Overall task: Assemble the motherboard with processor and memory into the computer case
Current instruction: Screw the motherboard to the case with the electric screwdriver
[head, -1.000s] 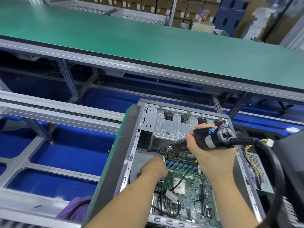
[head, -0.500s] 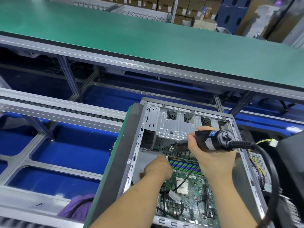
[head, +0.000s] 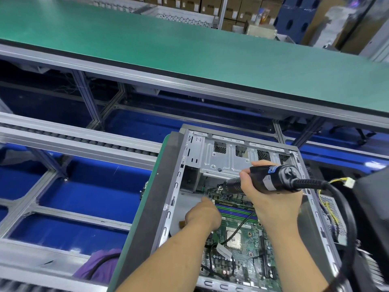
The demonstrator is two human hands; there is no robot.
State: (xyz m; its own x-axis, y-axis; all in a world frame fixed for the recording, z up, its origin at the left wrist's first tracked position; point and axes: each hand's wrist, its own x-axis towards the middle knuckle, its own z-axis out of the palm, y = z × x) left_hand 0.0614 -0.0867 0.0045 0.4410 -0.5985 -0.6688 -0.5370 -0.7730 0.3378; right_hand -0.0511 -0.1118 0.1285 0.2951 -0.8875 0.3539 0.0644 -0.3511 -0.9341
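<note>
In the head view we see an open computer case (head: 190, 165) lying on its side at the near right, on a green-edged pallet (head: 139, 218). The motherboard (head: 244, 249) sits flat inside the case, its far edge just below the metal drive bay plate (head: 223, 161). Green and blue memory slots (head: 233, 210) run across the board, and the silver processor (head: 233, 239) lies nearer to us, at its middle.

Our right hand (head: 271, 199) is wrapped tightly around a black electric screwdriver (head: 271, 178), held nearly level, with the tip pointing left at the far left corner of the board. A thick black cable (head: 345, 207) loops from the tool's rear toward the right.

Our left hand (head: 203, 216) rests on the left edge of the board beside the memory slots, fingers curled under; we cannot tell whether it holds anything.

Far across, a long green conveyor belt (head: 168, 51) spans the scene, with cardboard boxes (head: 210, 5) stacked behind it.
</note>
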